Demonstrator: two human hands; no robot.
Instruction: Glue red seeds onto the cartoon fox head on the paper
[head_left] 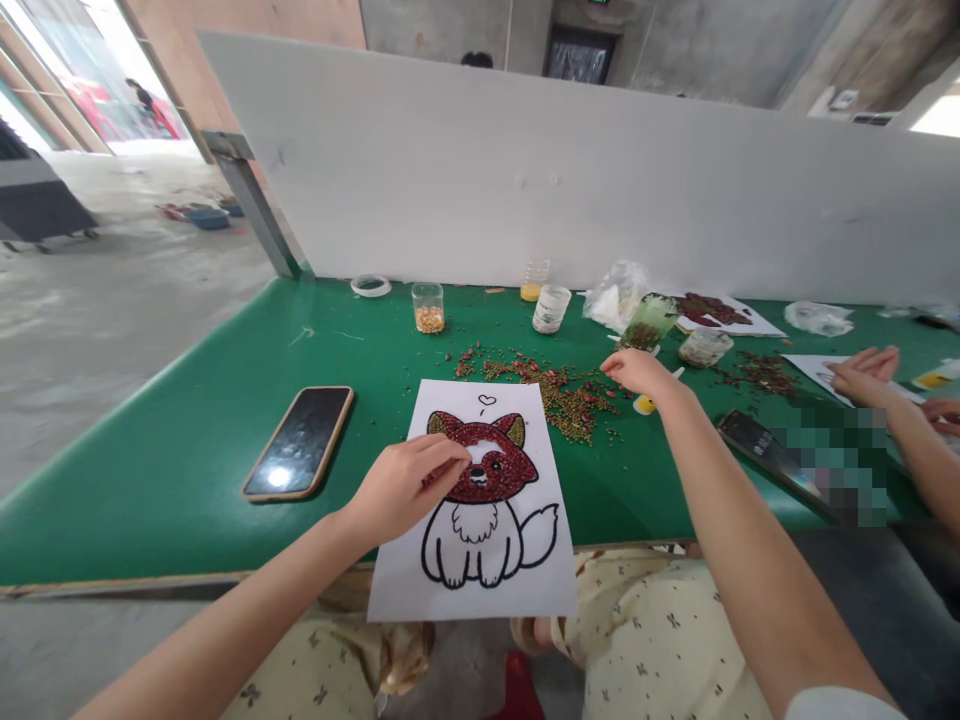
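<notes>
A sheet of paper (487,600) with a printed fox (499,470) lies at the table's front edge, overhanging it. Dark red beans cover most of the fox's head; greenish ones fill the ears, and the body is bare outline. My left hand (412,475) hovers over the left of the head, fingertips pinched; what they hold is hidden. Beyond the sheet spreads a loose pile of green and red beans (574,400). At the pile's right edge is my right hand (637,370), fingers drawn together, their contents too small to make out. A yellow-labelled glue bottle (645,404) lies partly behind that wrist.
A phone (300,445) lies left on the green table (187,450). Behind are a cup of corn kernels (429,310), a white cup (551,310), a tilted green container (651,318) and a plastic bag (616,293). A co-worker's hands (870,375) are at right. A white partition (525,190) stands behind.
</notes>
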